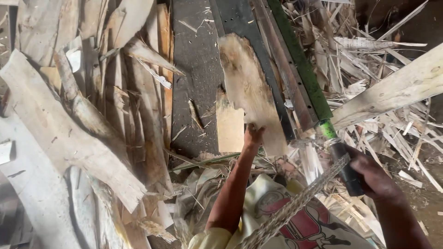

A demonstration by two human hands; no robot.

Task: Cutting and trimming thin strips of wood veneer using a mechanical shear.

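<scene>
My left hand (253, 137) grips the near end of a thin, ragged sheet of pale wood veneer (249, 87) that lies on a dark cutting bed (196, 60). My right hand (374, 175) is closed on the black handle (347, 171) of a long green lever blade (302, 69) that runs up and away along the right side of the bed. A braided rope (300, 203) hangs from the handle toward me. A smaller pale veneer piece (230, 125) lies just left of my left hand.
Piles of veneer strips and bark slabs (69, 129) fill the left side. Thin offcuts and splinters (369, 60) heap up on the right, with a pale plank (392, 90) across them. A printed sack (295, 226) lies under my arms.
</scene>
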